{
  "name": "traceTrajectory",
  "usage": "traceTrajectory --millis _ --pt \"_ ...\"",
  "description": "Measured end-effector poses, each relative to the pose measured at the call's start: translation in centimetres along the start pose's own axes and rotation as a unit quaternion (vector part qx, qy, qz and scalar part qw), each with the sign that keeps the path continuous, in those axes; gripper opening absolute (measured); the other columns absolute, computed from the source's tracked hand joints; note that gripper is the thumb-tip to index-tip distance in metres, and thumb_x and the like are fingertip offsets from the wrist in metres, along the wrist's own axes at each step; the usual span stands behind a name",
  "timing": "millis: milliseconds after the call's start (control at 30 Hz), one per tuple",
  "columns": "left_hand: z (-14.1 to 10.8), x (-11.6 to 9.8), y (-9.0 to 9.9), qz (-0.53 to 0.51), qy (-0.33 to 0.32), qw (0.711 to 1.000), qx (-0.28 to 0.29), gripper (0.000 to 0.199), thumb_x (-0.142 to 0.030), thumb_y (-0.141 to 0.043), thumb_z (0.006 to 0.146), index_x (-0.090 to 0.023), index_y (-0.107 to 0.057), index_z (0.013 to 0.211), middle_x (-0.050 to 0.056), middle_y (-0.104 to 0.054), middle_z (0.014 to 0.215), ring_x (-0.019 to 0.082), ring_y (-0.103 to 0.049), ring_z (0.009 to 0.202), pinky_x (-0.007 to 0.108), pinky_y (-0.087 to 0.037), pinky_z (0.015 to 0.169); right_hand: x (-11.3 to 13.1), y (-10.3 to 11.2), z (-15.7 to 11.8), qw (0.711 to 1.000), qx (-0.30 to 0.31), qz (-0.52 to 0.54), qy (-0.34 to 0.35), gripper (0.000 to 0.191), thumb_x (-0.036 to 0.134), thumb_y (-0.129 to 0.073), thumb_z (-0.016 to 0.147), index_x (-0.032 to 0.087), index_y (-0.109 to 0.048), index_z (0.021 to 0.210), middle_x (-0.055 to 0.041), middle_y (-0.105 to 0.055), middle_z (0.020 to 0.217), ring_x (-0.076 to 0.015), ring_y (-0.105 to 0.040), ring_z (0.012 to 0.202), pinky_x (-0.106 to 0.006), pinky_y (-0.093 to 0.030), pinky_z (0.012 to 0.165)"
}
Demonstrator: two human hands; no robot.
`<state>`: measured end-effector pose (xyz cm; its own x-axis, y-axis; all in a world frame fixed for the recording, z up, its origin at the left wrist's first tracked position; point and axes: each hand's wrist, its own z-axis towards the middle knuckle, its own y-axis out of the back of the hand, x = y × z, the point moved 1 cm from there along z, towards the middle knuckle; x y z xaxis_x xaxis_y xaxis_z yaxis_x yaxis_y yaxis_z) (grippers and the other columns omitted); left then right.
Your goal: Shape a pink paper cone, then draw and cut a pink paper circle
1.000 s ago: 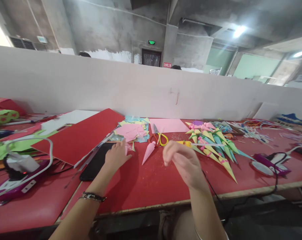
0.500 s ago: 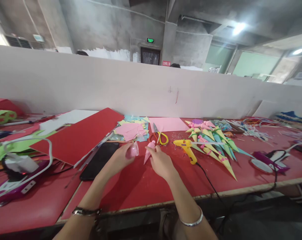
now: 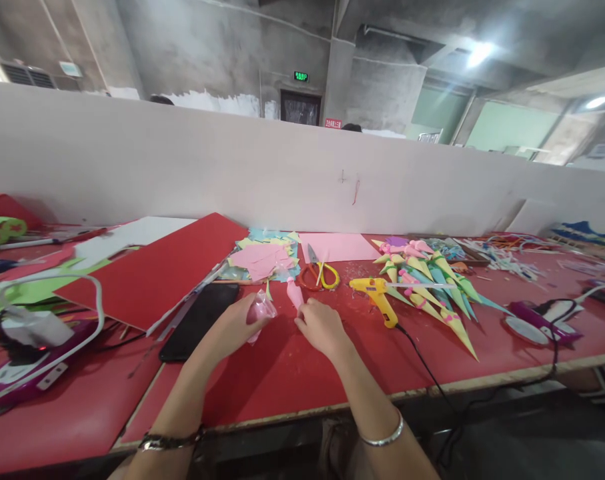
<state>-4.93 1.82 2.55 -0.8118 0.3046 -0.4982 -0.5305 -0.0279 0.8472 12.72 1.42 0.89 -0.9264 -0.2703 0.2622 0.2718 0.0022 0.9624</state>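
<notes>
My left hand (image 3: 235, 325) is closed on a small pink bundle (image 3: 263, 307) that looks like crinkled clear plastic with something pink inside. A narrow pink paper cone (image 3: 295, 292) is pinched at its near end by my right hand (image 3: 323, 327), and its other end points away from me. The fingertips of my right hand partly hide the cone. Just beyond it lie scissors (image 3: 327, 277) with red and yellow handles. To the right of my right hand rests a yellow glue gun (image 3: 379, 300).
A pile of finished-looking yellow, green and blue paper cones (image 3: 452, 317) lies right of the glue gun. Cut paper pieces (image 3: 262, 259) and a pink sheet (image 3: 339, 247) are at the back. A black phone-like slab (image 3: 197, 327), red board (image 3: 167, 277) and power strip (image 3: 47, 373) are left.
The pink cone has turned, so its pointed end no longer faces me, and my right hand has shifted to its near end. The left hand's bundle has moved slightly left and lower.
</notes>
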Motion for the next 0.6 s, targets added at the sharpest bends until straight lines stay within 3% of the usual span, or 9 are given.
traceTrajectory --millis 100,300,467,600 --pt "0.1 0.3 -0.2 0.005 0.002 1.0 0.006 0.021 -0.04 -0.045 0.075 -0.02 -0.049 0.081 0.001 -0.063 0.074 0.018 -0.058 0.067 0.027 -0.041 0.064 -0.4 0.1 0.1 1.0 0.004 -0.005 -0.015 0.016 0.027 -0.05 0.083 0.017 -0.059 0.093 -0.0094 -0.063 0.095 -0.0232 -0.062 0.09 -0.031 -0.046 0.072" --pt "0.4 0.9 -0.6 -0.018 0.027 0.999 0.039 0.02 -0.039 -0.045 0.075 -0.021 -0.051 0.08 -0.001 -0.063 0.063 0.017 -0.057 0.058 0.025 -0.039 0.057 -0.7 0.3 1.1 0.996 0.015 -0.002 -0.091 0.042 0.027 -0.061 0.076 0.012 -0.048 0.113 -0.0178 -0.063 0.097 -0.0288 -0.062 0.092 -0.036 -0.047 0.07" --pt "0.6 1.1 -0.9 -0.02 0.034 0.998 0.057 0.018 -0.037 -0.045 0.075 -0.021 -0.051 0.082 -0.004 -0.06 0.056 0.017 -0.058 0.055 0.024 -0.038 0.055 -1.0 0.7 1.8 0.994 0.041 -0.003 -0.103 0.037 0.012 -0.052 0.078 0.019 -0.051 0.115 -0.016 -0.065 0.096 -0.0291 -0.062 0.09 -0.037 -0.047 0.07" --pt "0.5 1.1 -0.9 -0.03 0.026 0.997 0.066 0.017 -0.037 -0.044 0.076 -0.022 -0.05 0.081 -0.004 -0.06 0.054 0.017 -0.058 0.054 0.024 -0.038 0.055 -1.2 1.0 1.9 0.991 0.054 0.003 -0.121 0.035 0.007 -0.052 0.074 0.015 -0.057 0.108 -0.0184 -0.065 0.097 -0.0307 -0.062 0.094 -0.037 -0.047 0.071"
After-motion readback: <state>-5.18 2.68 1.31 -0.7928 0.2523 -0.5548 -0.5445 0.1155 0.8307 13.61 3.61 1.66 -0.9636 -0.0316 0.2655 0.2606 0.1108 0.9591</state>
